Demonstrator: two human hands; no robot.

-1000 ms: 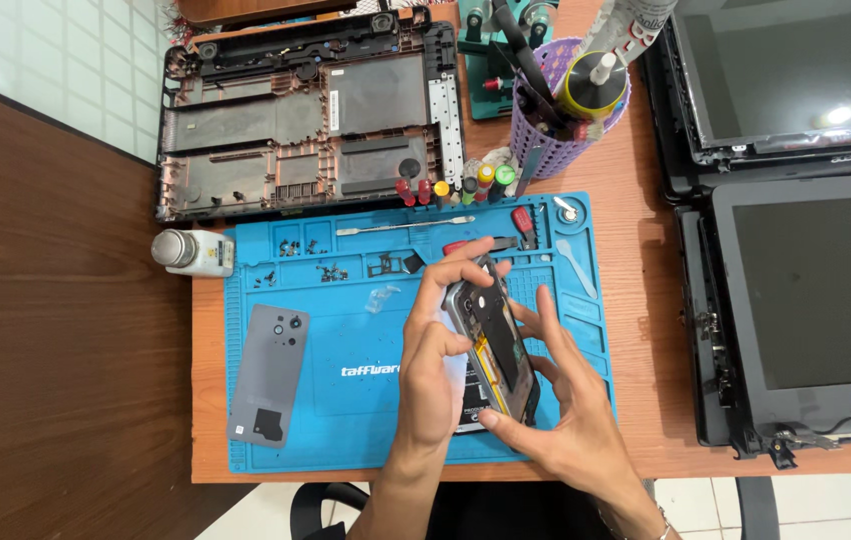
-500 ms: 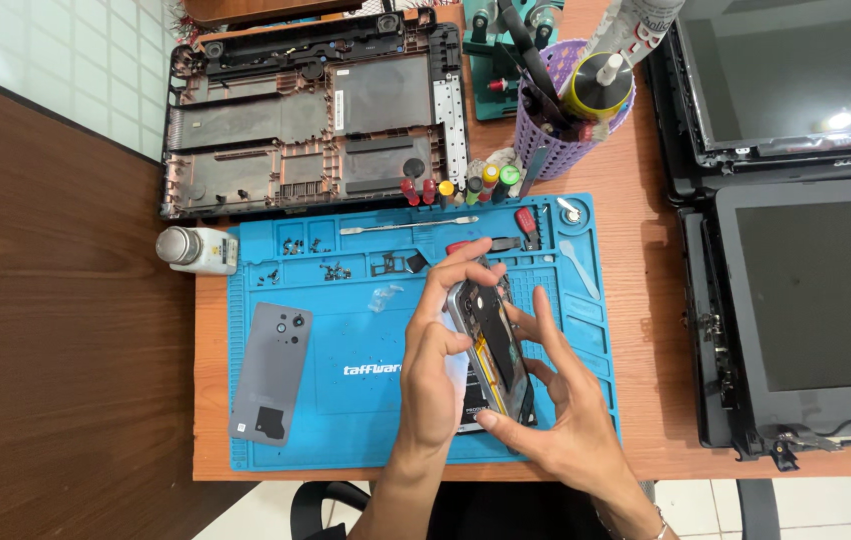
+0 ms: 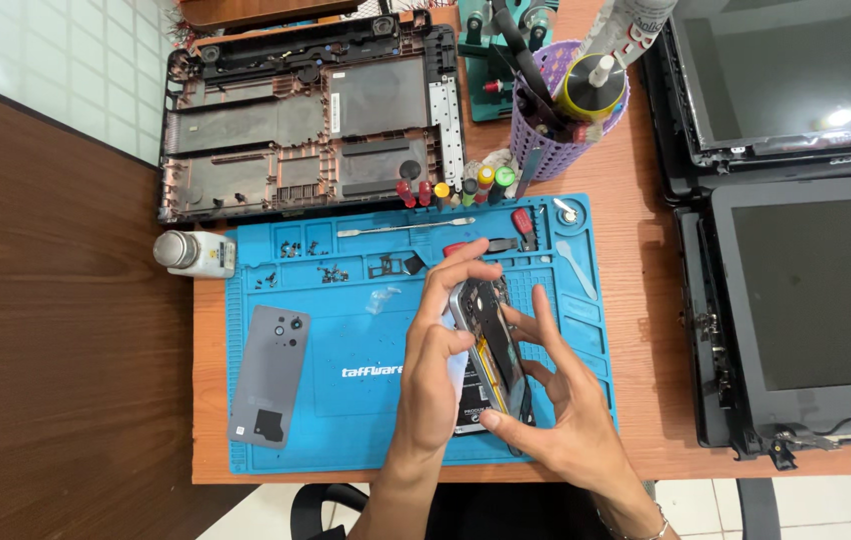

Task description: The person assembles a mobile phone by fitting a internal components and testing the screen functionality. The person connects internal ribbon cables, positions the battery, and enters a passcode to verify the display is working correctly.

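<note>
Phone (image 3: 491, 350) runs from 11 to 5 o'clock, tilted on edge, left hand (image 3: 436, 375) pinching its top, right hand (image 3: 566, 410) cradling its lower edge.

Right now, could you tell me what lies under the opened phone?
The blue repair mat lies below the opened phone, which the left hand and right hand hold tilted. The patch directly beneath is covered.

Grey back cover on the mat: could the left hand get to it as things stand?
Probably yes: the back cover lies alone on the mat beside the left hand, though that hand grips the opened phone.
</note>
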